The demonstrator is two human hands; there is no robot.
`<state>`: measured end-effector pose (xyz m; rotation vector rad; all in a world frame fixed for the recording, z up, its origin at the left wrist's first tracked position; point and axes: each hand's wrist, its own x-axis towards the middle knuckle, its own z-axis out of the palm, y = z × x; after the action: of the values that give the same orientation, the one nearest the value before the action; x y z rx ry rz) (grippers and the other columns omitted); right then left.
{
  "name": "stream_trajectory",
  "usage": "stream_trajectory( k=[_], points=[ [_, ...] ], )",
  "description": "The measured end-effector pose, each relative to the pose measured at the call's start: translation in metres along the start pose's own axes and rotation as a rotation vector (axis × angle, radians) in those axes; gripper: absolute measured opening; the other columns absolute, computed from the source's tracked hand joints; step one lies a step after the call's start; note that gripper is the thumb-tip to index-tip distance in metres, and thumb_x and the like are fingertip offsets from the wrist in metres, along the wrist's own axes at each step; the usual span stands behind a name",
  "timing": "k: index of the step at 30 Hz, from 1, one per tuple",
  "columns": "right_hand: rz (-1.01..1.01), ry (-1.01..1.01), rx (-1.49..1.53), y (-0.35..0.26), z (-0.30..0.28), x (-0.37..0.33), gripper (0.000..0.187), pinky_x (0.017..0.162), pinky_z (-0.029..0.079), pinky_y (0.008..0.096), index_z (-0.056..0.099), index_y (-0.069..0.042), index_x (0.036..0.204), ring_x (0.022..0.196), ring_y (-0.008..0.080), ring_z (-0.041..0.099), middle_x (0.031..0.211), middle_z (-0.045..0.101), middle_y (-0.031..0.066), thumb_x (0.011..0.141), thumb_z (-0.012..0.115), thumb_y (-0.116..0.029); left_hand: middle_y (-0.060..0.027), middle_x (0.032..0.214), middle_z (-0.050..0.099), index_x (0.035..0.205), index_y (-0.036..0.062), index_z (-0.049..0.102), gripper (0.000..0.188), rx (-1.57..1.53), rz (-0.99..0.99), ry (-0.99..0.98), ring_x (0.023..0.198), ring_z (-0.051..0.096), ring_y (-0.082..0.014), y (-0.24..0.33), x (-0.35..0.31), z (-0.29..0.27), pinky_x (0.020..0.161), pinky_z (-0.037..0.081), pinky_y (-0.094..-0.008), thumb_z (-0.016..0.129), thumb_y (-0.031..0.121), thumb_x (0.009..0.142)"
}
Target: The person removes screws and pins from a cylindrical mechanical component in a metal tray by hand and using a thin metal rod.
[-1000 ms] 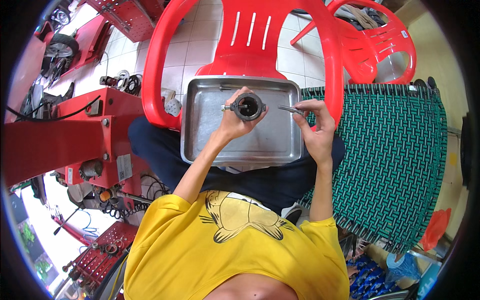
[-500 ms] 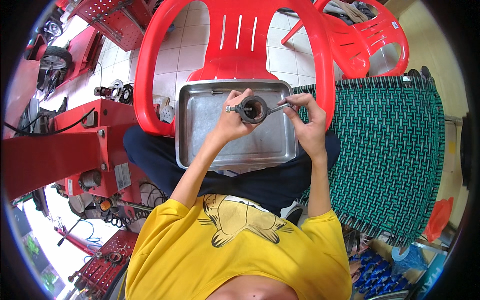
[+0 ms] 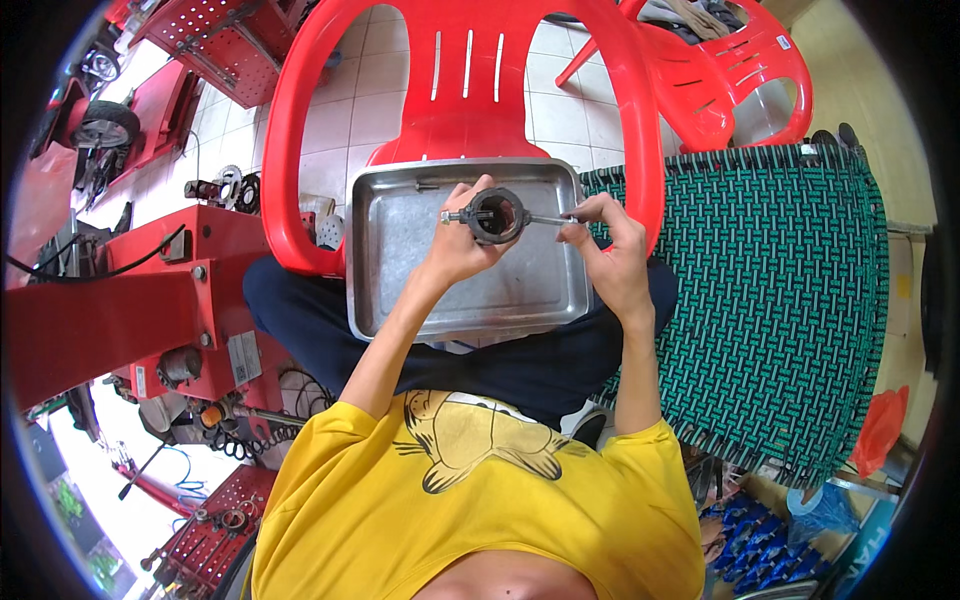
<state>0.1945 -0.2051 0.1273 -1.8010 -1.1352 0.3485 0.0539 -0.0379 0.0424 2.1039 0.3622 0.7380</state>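
My left hand [image 3: 458,250] is closed round a dark metal ring-shaped clamp [image 3: 478,228], its round opening facing up. A bolt [image 3: 449,216] juts from the clamp's left side. From its right side runs a slim metal rod [image 3: 548,220], nearly level; whether it is a bolt or a key I cannot make out. The thumb and fingertips of my right hand [image 3: 612,250] pinch the rod's outer end. Both hands are above a shallow metal tray [image 3: 400,290], where a loose bolt [image 3: 427,186] lies near the far edge.
The tray rests over my crossed legs, against a red plastic chair [image 3: 465,110]. A green woven bench [image 3: 770,300] stands at the right, a second red chair [image 3: 740,75] behind it. On the left are a red machine [image 3: 150,290] and a tool tray [image 3: 215,530].
The rod has swung from slanting up to the right to nearly level with the clamp. My right hand has come slightly down with it. My left hand keeps its hold.
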Motion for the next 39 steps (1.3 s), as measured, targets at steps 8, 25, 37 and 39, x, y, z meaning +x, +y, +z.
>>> stream_trajectory(
  k=[8, 25, 37, 39],
  points=[
    [0.006, -0.129, -0.048, -0.01, -0.004, 0.007, 0.037, 0.075, 0.044, 0.0366, 0.063, -0.003, 0.079, 0.075, 0.0241, 0.06, 0.067, 0.065, 0.0067, 0.1, 0.066, -0.032, -0.0072, 0.087, 0.065, 0.092, 0.0065, 0.061, 0.03, 0.003, -0.001, 0.0, 0.084, 0.062, -0.0252, -0.001, -0.002, -0.001, 0.075, 0.051, -0.0386, 0.086, 0.014, 0.077],
    [-0.062, -0.214, 0.037, 0.004, 0.005, 0.0, 0.035, 0.073, 0.047, 0.0387, 0.06, 0.001, 0.094, 0.071, 0.0244, 0.062, 0.072, 0.063, 0.0107, 0.107, 0.057, -0.031, -0.0072, 0.084, 0.063, 0.092, 0.0062, 0.059, 0.03, -0.003, 0.01, 0.029, 0.077, 0.064, -0.0222, -0.002, -0.005, -0.002, 0.072, 0.052, -0.0355, 0.085, 0.013, 0.077],
    [-0.021, -0.018, 0.086, -0.003, 0.012, -0.009, 0.021, 0.072, 0.049, 0.0318, 0.062, -0.004, 0.105, 0.072, 0.0181, 0.065, 0.075, 0.068, 0.0062, 0.094, 0.076, -0.016, -0.0078, 0.083, 0.064, 0.092, 0.0055, 0.058, 0.031, -0.033, -0.002, 0.043, 0.075, 0.065, -0.0192, -0.002, -0.009, -0.003, 0.068, 0.052, -0.033, 0.084, 0.008, 0.076],
    [0.0, -0.042, 0.09, -0.001, 0.011, -0.009, 0.02, 0.071, 0.049, 0.0315, 0.062, -0.004, 0.105, 0.072, 0.0181, 0.066, 0.075, 0.069, 0.0062, 0.095, 0.075, -0.016, -0.0078, 0.084, 0.064, 0.092, 0.0054, 0.058, 0.032, -0.018, 0.01, 0.036, 0.076, 0.065, -0.0199, -0.002, -0.008, -0.003, 0.069, 0.052, -0.0338, 0.085, 0.009, 0.075]
  ],
)
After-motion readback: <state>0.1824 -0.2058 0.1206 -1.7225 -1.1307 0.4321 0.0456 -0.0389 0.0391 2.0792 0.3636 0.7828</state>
